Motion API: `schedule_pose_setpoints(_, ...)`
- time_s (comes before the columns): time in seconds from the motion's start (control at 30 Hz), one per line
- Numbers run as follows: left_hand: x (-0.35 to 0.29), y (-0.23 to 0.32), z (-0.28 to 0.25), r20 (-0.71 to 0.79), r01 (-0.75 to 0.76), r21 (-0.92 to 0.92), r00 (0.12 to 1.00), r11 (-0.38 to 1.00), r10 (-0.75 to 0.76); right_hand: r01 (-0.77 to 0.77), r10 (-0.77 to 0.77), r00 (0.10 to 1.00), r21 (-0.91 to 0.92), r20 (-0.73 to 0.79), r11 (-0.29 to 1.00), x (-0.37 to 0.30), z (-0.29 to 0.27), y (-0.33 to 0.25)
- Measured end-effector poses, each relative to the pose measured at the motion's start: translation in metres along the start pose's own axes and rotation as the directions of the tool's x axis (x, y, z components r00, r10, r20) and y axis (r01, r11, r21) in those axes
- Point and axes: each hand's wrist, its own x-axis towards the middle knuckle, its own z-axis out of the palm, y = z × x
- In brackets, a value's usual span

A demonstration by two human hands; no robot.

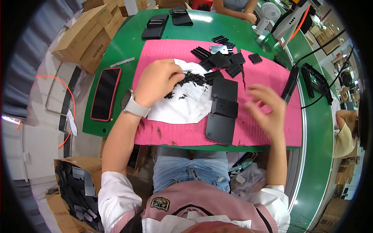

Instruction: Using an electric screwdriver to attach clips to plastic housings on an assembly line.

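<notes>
My left hand [161, 80], with a watch on its wrist, is over a white cloth [186, 106]. Its fingers are pinched together at the edge of a pile of small black screws [193, 79]; whatever is between the fingertips is too small to make out. To the right of the cloth lies a flat black plastic part [222, 110] with a raised middle section. My right hand [268, 110] is raised to the right of that part, apart from it, fingers spread and holding nothing. Beside it is a black electric screwdriver [290, 83] on a cable.
Black plastic pieces [220, 60] are heaped at the far side of the pink mat [264, 134]. A phone [105, 94] lies left of the mat. Two black assemblies [155, 27] and a white fan [268, 16] stand at the back. Another person's arm [237, 13] rests at the far edge.
</notes>
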Motion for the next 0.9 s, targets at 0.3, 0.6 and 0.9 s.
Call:
schedule_pose_setpoints(0.3, 0.005, 0.014, 0.0, -0.153, -0.002, -0.19, 0.988, 0.982, -0.027, -0.525, 0.479, 0.808, -0.788, -0.343, 0.322, -0.009, -0.072, 0.105)
schedule_pose_setpoints(0.6, 0.009, 0.003, 0.009, -0.18, -0.054, -0.217, 0.984, 0.975, 0.014, -0.57, 0.514, 0.817, -0.232, -0.261, 0.788, 0.013, -0.06, 0.169)
schedule_pose_setpoints(0.9, 0.012, 0.007, 0.004, -0.111, 0.16, -0.538, 0.96, 0.827, -0.257, -0.151, 0.33, 0.937, 0.718, -0.115, 0.68, 0.049, -0.048, 0.031)
